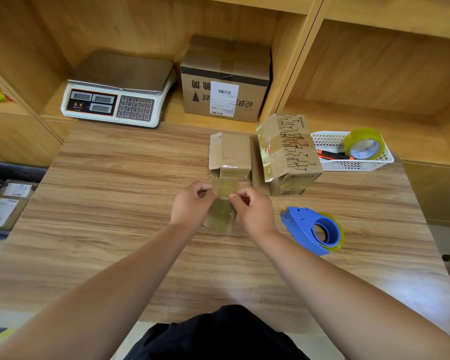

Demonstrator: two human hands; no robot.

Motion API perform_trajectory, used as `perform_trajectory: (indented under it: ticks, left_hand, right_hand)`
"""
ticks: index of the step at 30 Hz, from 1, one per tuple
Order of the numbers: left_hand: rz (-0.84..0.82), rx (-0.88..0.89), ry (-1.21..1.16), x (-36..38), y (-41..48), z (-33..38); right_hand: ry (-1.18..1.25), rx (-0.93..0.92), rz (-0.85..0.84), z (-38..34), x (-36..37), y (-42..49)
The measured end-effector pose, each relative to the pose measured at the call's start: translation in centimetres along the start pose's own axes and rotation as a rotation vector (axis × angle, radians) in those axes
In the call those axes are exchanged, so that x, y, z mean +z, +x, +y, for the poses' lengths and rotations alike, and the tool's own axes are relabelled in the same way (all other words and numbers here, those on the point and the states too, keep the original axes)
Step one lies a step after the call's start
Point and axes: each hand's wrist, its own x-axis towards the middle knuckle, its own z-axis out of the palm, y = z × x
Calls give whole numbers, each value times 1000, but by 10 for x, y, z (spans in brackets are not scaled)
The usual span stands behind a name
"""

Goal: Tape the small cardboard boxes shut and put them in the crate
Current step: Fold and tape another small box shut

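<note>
The small plain brown box (230,155) lies flat on the wooden table (115,178), with one side flap loose. A strip of clear yellowish tape (220,206) runs out from its near end. Just to its right, a box with black line drawings (292,152) sits tilted, shiny with tape.

Bright, warm, even light over the table (109,229), with shadows soft and faint. There's pale, washed-out glare at the table's near right corner, and tape glints on the printed box (289,152) at the table's far side. Behind the table the shelves (374,68) dim and bow with wide-angle bend. Left of the table, everything smears soft.
</note>
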Motion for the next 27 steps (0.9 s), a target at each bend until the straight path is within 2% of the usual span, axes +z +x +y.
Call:
perform_trajectory:
  ticks: [6, 11, 16, 19, 23, 27]
  left_hand:
    - [-111, 7, -17, 2, -14, -25]
    - [-153, -6, 63, 3, -18, -45]
    - [-165, -78, 133, -2, -14, -52]
    - [-205, -62, 165, -3, -11, -56]
    - [-214, -71, 84, -3, -9, -58]
    - [-206, -107, -21, -2, -7, -62]
  right_hand:
    - [-105, -55, -57, 10, 7, -25]
    - [-172, -75, -174, 20, 12, -38]
    - [-299, -103, -125, 18, 9, -20]
    - [-375, -119, -157, 15, 11, -5]
    - [-504, -128, -283, 13, 20, 8]
    - [-511, -144, -278, 17, 27, 20]
